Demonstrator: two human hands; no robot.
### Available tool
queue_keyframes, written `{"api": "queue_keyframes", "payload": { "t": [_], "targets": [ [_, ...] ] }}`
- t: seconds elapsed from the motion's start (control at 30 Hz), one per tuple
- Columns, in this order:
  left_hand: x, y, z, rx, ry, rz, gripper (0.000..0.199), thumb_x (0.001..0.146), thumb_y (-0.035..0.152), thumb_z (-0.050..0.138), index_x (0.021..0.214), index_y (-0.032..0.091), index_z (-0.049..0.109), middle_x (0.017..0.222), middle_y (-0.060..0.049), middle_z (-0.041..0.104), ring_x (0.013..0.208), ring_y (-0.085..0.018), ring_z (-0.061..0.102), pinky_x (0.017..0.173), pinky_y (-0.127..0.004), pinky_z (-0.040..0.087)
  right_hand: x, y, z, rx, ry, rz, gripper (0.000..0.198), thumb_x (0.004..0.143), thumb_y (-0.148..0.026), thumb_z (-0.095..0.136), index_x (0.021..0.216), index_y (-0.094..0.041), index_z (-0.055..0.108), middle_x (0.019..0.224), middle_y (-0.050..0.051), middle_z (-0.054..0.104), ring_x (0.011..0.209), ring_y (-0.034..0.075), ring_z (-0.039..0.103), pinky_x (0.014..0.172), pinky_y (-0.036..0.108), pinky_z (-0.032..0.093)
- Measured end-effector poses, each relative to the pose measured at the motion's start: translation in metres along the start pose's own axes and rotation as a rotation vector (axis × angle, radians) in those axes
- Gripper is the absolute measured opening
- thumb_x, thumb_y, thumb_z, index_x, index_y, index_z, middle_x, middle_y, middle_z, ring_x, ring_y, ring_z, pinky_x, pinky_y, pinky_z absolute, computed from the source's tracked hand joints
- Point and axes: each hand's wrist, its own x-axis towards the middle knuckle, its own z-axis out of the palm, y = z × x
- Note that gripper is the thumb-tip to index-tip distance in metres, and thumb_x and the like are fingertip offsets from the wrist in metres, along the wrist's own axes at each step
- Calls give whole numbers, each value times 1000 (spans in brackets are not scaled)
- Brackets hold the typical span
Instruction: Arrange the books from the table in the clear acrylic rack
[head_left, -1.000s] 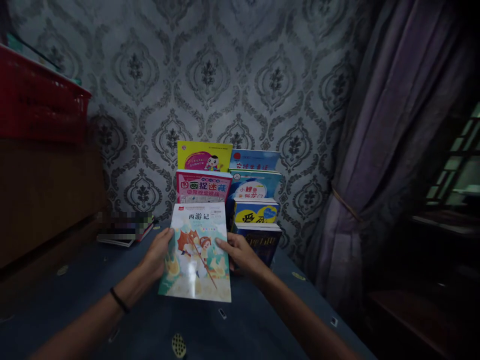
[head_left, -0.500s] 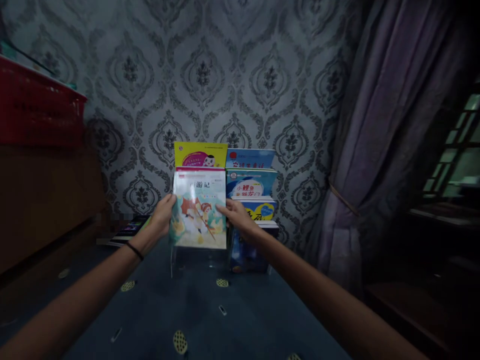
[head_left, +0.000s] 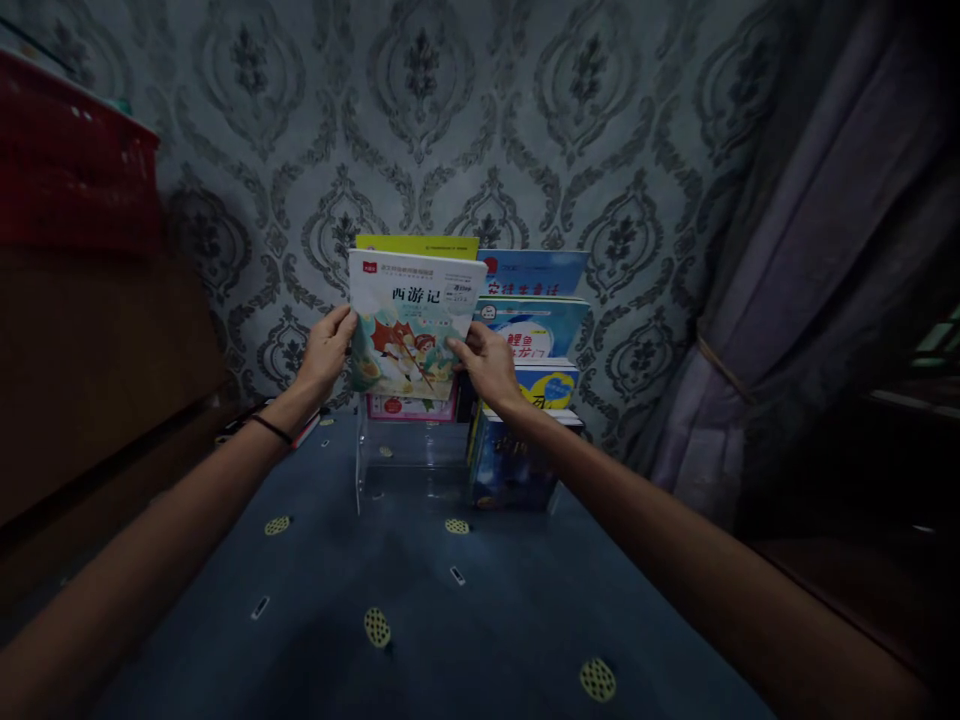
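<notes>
A white and teal picture-covered book [head_left: 409, 330] is held upright between my two hands, its front cover facing me. My left hand [head_left: 328, 348] grips its left edge, and my right hand [head_left: 489, 362] pinches its right edge, thumb on the cover. Behind the book stand a yellow book [head_left: 435, 243] and a pink book [head_left: 412, 408], both mostly covered. They are in the left side of a clear tiered book stand [head_left: 361, 470]. Its right side holds a light blue book [head_left: 551, 268], a teal book [head_left: 562, 315], a blue and yellow book [head_left: 559, 388] and dark blue books [head_left: 517, 470].
The stand rests on a dark blue patterned tablecloth [head_left: 420, 670], against a patterned papered wall. At left, a red basket [head_left: 75, 165] sits on a brown box [head_left: 97, 390]; another book [head_left: 306, 432] lies near my left wrist. A purple curtain [head_left: 810, 250] hangs at right.
The white and teal book has risen relative to the stand, now covering more of the yellow book and uncovering the pink book below. My view has tipped down and shifted; both hands still hold the book.
</notes>
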Motion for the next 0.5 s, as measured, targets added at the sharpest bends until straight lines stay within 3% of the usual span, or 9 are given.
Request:
{"api": "queue_keyframes", "payload": {
  "t": [0.2, 0.37, 0.5],
  "targets": [
    [5, -10, -5, 71, -41, 124, 40, 89, 53, 61, 104, 18, 72, 93, -3, 72, 78, -15, 64, 62, -21, 51, 8, 2, -6, -138, 11, -96, 39, 82, -49, 66, 106, -19, 68, 97, 6, 75, 83, 23, 69, 68, 37, 60],
    [11, -21, -6, 154, -62, 224, 46, 89, 61, 58, 101, 19, 72, 92, -3, 72, 85, -18, 66, 66, -24, 55, 6, 3, -9, -195, 16, -106, 35, 82, -53, 66, 98, -21, 64, 92, 5, 73, 80, 23, 68, 61, 35, 61],
    [10, -28, -9, 172, -66, 212, 44, 91, 58, 55, 100, 18, 72, 92, -4, 72, 82, -18, 65, 65, -24, 55, 5, -2, -9, -223, 2, -94, 35, 80, -52, 69, 94, -20, 65, 83, 3, 71, 75, 21, 67, 60, 36, 63]
  ]
}}
